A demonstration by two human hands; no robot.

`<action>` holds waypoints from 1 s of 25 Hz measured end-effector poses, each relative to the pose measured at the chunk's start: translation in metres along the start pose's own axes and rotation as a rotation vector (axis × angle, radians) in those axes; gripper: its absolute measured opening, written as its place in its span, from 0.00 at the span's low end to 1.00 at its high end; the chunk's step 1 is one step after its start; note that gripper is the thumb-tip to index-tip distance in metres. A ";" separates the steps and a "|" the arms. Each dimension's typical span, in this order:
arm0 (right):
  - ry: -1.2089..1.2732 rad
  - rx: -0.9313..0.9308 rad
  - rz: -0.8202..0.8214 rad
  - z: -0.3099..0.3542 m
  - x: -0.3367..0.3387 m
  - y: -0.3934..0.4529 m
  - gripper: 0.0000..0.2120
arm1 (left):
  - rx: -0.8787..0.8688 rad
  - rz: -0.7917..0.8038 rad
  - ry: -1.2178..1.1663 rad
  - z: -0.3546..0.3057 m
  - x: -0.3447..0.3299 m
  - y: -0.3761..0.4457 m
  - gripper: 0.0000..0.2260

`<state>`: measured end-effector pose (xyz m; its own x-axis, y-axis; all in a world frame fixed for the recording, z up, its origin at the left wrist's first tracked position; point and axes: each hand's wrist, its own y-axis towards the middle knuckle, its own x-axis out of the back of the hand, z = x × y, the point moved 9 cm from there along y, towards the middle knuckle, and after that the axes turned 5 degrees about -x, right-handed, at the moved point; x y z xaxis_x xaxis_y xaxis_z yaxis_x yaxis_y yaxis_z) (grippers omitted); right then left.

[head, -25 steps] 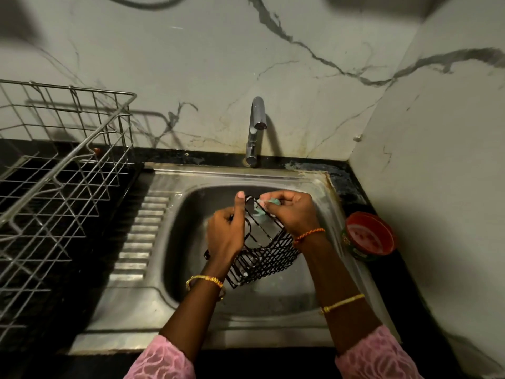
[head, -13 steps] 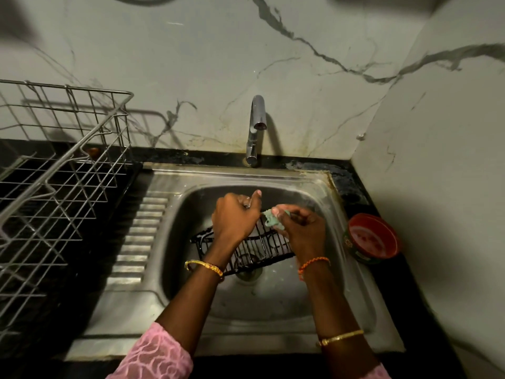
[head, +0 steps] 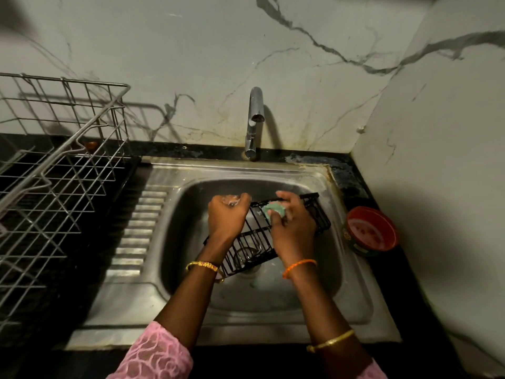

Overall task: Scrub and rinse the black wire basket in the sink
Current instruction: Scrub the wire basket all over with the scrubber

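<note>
The black wire basket (head: 251, 247) hangs tilted over the bowl of the steel sink (head: 352, 294), above the drain. My left hand (head: 226, 217) grips its far left rim, fingers curled and soapy. My right hand (head: 292, 228) holds a green scrub pad (head: 274, 210) and presses it against the basket's inner wires. Both hands hide much of the basket's middle. The tap (head: 255, 121) stands at the back of the sink, and I see no water running from it.
A large steel wire dish rack (head: 62, 170) fills the black counter on the left. A red round container (head: 370, 232) sits on the counter right of the sink. Marble walls close in behind and on the right.
The basket has swung round and now stretches further right in the sink. My left hand moved to its far left rim; my right hand with the pad moved onto its inner wires.
</note>
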<state>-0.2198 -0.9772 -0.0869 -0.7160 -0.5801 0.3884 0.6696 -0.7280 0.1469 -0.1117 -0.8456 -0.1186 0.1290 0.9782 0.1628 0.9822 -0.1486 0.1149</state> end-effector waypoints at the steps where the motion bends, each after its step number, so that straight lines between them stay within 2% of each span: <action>1: 0.013 0.041 -0.022 0.004 -0.003 -0.001 0.12 | 0.002 -0.011 -0.004 0.000 0.000 0.000 0.22; 3: -0.021 0.108 -0.007 0.009 -0.009 -0.001 0.08 | 0.001 -0.034 0.001 0.002 0.001 -0.001 0.22; 6: -0.064 0.207 0.104 0.003 -0.011 -0.007 0.09 | 0.011 -0.066 -0.021 0.005 0.004 -0.001 0.20; 9: -0.065 0.297 0.143 -0.004 -0.004 -0.015 0.08 | 0.021 -0.111 -0.045 0.007 0.011 0.002 0.18; 15: 0.015 0.180 0.153 0.010 -0.029 0.009 0.06 | -0.012 -0.144 -0.042 0.004 0.007 -0.002 0.19; 18: -0.046 0.164 0.179 -0.003 -0.021 -0.002 0.06 | -0.046 -0.125 -0.049 0.000 0.010 0.002 0.18; 21: 0.004 0.151 0.149 -0.017 0.002 -0.015 0.08 | -0.047 -0.161 -0.040 0.003 0.020 0.004 0.18; 25: -0.083 0.147 0.204 0.000 -0.008 -0.001 0.06 | -0.042 -0.153 -0.029 0.007 0.014 0.002 0.17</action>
<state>-0.2143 -0.9719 -0.0902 -0.5488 -0.6727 0.4963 0.8241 -0.5348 0.1865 -0.1071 -0.8309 -0.1228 -0.0170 0.9936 0.1120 0.9841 -0.0032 0.1773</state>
